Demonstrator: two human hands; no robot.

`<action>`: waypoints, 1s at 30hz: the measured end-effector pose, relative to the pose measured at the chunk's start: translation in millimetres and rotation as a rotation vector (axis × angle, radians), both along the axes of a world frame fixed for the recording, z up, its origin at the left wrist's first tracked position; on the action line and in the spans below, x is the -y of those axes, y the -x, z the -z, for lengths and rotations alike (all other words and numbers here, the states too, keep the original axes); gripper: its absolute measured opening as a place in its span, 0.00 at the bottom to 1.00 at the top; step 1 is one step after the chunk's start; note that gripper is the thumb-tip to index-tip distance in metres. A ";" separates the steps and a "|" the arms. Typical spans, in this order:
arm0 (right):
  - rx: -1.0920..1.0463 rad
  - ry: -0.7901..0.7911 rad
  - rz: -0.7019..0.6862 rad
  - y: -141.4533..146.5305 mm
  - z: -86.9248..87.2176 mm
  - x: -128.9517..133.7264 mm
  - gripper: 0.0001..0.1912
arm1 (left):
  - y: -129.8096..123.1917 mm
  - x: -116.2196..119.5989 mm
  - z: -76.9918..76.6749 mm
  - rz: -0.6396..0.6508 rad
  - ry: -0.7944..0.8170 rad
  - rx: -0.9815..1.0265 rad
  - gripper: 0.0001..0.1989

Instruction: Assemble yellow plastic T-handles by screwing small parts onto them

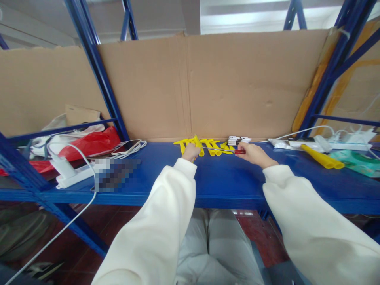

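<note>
My right hand (251, 154) is closed around the dark red handle of a screwdriver (222, 150). Its thin metal shaft points left, toward my left hand (191, 152). The fingers of that hand are closed on a yellow tapered plastic piece (197, 141), which stands tilted up above them. Whether the screwdriver's tip touches this piece I cannot tell. Several more yellow tapered pieces (212, 149) lie in a row at the back of the blue shelf (166, 174), around both hands. A small stack of white and dark parts (235, 140) sits just behind my right hand.
A cardboard panel (237, 87) closes off the back. To the left are a white power strip (69, 174), a phone (127, 147) with a coiled cable and a red bag (92, 144). Two larger yellow cones (319, 157) and a green packet (356, 161) lie right. Blue posts (102, 71) frame the shelf.
</note>
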State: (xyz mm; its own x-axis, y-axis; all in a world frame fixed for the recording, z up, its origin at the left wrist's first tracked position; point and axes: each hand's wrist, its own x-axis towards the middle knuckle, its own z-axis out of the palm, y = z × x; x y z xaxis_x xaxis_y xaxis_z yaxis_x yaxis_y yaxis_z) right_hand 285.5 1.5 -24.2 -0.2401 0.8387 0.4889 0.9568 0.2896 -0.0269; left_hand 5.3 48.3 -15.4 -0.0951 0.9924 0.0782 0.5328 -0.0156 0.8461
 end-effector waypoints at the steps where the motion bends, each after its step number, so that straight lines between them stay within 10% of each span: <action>1: 0.006 0.000 0.000 0.1 -0.5 0.9 0.06 | -0.4 0.7 -0.4 -0.005 0.002 -0.013 0.05; 30: 0.018 0.049 0.008 1.0 -0.7 0.2 0.08 | -1.7 4.8 -2.2 -0.019 0.011 -0.002 0.06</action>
